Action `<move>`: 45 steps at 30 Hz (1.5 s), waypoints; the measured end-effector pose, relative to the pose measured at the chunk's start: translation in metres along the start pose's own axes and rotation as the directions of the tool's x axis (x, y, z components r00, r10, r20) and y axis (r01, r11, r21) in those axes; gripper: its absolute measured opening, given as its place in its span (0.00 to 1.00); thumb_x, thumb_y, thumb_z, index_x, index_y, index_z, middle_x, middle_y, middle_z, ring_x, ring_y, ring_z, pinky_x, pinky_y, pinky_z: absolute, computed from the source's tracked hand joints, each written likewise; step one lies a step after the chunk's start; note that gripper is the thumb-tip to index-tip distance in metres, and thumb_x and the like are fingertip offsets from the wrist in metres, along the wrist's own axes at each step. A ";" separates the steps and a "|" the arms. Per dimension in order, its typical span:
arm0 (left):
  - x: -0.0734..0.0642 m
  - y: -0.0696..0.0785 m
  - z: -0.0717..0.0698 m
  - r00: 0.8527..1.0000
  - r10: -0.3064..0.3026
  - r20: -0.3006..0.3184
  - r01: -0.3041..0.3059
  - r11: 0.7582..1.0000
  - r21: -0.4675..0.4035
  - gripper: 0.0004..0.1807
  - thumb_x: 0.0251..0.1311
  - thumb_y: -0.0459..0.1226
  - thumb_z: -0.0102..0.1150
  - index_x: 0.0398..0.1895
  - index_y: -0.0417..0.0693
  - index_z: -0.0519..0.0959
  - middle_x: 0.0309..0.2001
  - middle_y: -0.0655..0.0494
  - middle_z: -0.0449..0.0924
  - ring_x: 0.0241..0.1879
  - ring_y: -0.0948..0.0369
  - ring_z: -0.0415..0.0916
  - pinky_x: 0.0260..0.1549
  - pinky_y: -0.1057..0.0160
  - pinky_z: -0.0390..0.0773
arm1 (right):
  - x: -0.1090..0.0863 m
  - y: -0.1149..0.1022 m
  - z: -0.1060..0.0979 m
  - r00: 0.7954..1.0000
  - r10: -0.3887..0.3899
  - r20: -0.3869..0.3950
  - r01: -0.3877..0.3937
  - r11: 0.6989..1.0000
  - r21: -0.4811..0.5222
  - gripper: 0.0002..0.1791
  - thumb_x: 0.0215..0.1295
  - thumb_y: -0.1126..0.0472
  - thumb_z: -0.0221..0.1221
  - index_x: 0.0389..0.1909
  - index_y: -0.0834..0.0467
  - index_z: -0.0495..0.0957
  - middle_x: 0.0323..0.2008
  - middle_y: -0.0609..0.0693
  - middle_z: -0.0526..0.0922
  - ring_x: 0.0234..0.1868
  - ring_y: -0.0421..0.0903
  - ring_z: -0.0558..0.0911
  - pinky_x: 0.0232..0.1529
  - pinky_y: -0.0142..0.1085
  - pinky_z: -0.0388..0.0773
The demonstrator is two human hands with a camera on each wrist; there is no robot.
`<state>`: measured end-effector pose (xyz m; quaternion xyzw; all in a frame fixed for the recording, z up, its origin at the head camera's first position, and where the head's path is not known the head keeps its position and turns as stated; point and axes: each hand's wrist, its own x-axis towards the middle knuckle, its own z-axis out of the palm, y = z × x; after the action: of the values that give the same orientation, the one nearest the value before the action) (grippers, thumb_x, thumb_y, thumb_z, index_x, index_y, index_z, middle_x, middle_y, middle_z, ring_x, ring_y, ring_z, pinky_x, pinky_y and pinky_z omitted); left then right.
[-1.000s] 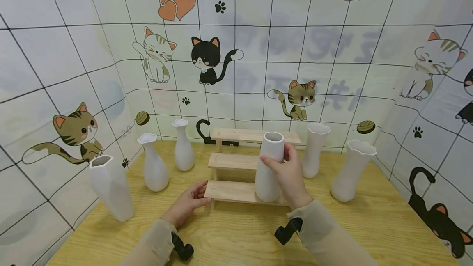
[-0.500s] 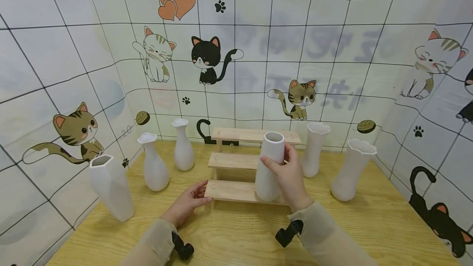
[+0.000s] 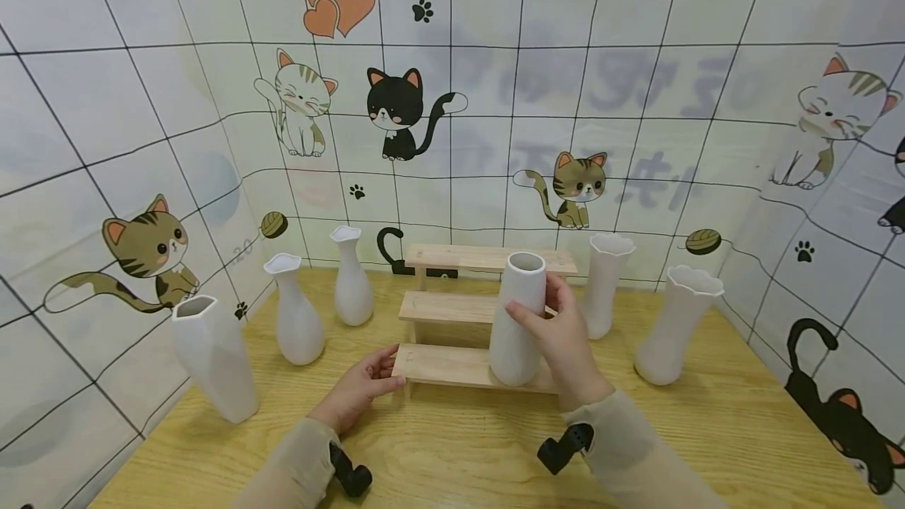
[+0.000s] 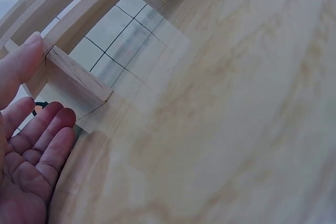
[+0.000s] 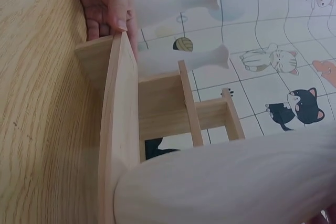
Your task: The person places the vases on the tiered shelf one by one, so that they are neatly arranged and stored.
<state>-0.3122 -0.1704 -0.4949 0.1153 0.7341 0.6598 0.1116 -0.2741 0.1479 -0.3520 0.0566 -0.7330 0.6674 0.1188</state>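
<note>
A white vase (image 3: 514,336) with a round mouth and tapering body stands on the lowest step of a small three-step wooden stand (image 3: 441,364), toward its right end. My right hand (image 3: 562,336) holds it from the right, thumb in front and fingers behind, partly hidden. In the right wrist view, the vase's lower side (image 5: 226,182) meets the step's board. At the stand's left end, my left hand (image 3: 360,389) grips the lowest step. The left wrist view has that thumb at the board's corner and the other fingers (image 4: 55,145) loosely bent near the side support.
On the left of the wooden table (image 3: 452,454) stand a faceted white vase (image 3: 215,360) and two narrow-necked vases (image 3: 298,320) (image 3: 352,281). Two ruffled-rim vases (image 3: 604,289) (image 3: 672,328) stand on the right. A cat-print sheet (image 3: 481,100) encloses the table's back and sides.
My right wrist has shifted slightly to the right, and its thumb sits a little further right on the vase. Vase, stand and left hand stay in place.
</note>
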 end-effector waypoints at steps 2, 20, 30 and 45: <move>0.001 0.000 0.000 1.000 -0.001 -0.003 0.001 1.000 -0.001 0.42 0.59 0.41 0.66 0.73 0.42 0.56 0.61 0.43 0.69 0.56 0.54 0.70 0.54 0.60 0.72 | -0.001 0.001 -0.005 0.999 0.009 0.034 -0.008 1.000 -0.015 0.46 0.57 0.53 0.69 0.72 0.53 0.54 0.63 0.54 0.64 0.62 0.52 0.65 0.63 0.53 0.60; 0.001 0.000 -0.002 1.000 -0.004 -0.001 0.004 1.000 -0.009 0.44 0.58 0.43 0.67 0.74 0.43 0.56 0.61 0.44 0.69 0.57 0.54 0.70 0.54 0.58 0.71 | -0.012 0.044 -0.055 0.980 0.130 0.149 -0.101 0.977 -0.186 0.37 0.59 0.53 0.67 0.65 0.62 0.64 0.63 0.61 0.68 0.64 0.57 0.66 0.62 0.51 0.64; -0.001 -0.002 -0.002 1.000 -0.004 0.013 0.004 1.000 -0.009 0.43 0.59 0.43 0.66 0.74 0.42 0.55 0.61 0.44 0.69 0.57 0.54 0.70 0.55 0.57 0.71 | -0.019 0.080 -0.077 0.969 0.213 0.127 -0.181 0.957 -0.226 0.35 0.63 0.52 0.64 0.66 0.62 0.65 0.65 0.60 0.65 0.65 0.57 0.62 0.60 0.52 0.66; 0.000 -0.005 -0.001 1.000 0.010 -0.010 -0.010 1.000 0.001 0.42 0.60 0.43 0.65 0.73 0.41 0.57 0.60 0.44 0.70 0.58 0.53 0.69 0.57 0.55 0.69 | -0.020 0.116 -0.091 0.940 0.318 0.123 -0.290 0.936 -0.201 0.43 0.62 0.49 0.64 0.71 0.60 0.56 0.70 0.60 0.59 0.66 0.59 0.62 0.61 0.53 0.64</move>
<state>-0.3132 -0.1721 -0.5001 0.1158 0.7344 0.6605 0.1045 -0.2737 0.2491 -0.4618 -0.0177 -0.7970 0.6025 -0.0383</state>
